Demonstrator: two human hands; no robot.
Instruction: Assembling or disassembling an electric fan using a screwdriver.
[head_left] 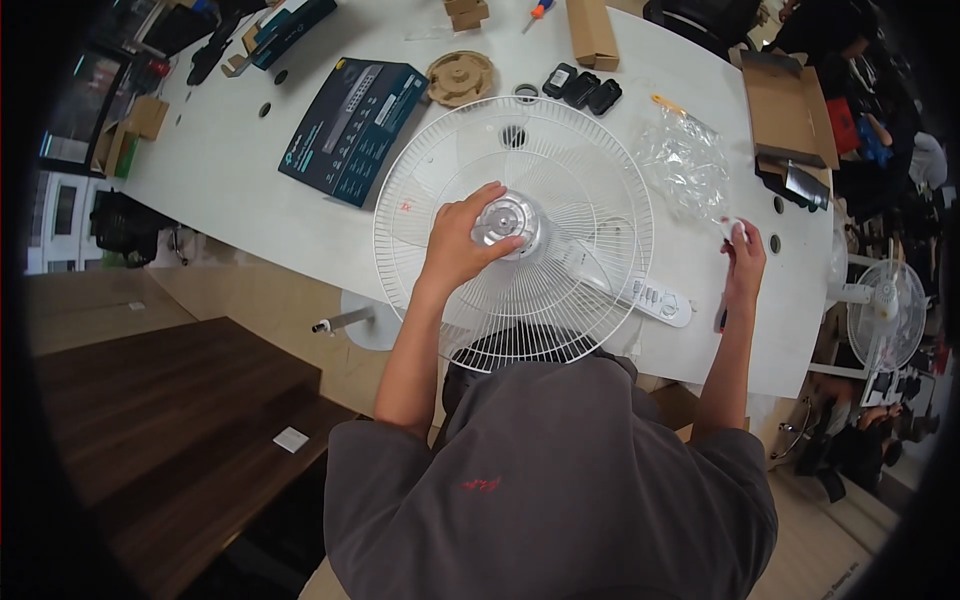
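Observation:
A white fan lies on the table before me, its round wire grille (pixel 395 290) overlapping the near table edge. At its middle sits a clear plastic fan blade hub (pixel 508 222). My left hand (pixel 462 242) is closed around this hub, thumb on the near side and fingers on the far side. The fan's white control panel (pixel 658 301), with buttons and a knob, points toward the lower right. Right of the fan, my right hand (pixel 744 265) pinches a small white piece (pixel 733 230), whose exact kind I cannot make out. Crumpled clear plastic bags (pixel 685 165) lie just beyond it.
A dark printed box (pixel 352 130), a moulded pulp disc (pixel 460 78) and several small black cases (pixel 580 88) lie beyond the fan. An open cardboard box (pixel 790 115) sits at the right edge. Left of the fan is a round white base with pole (pixel 350 320).

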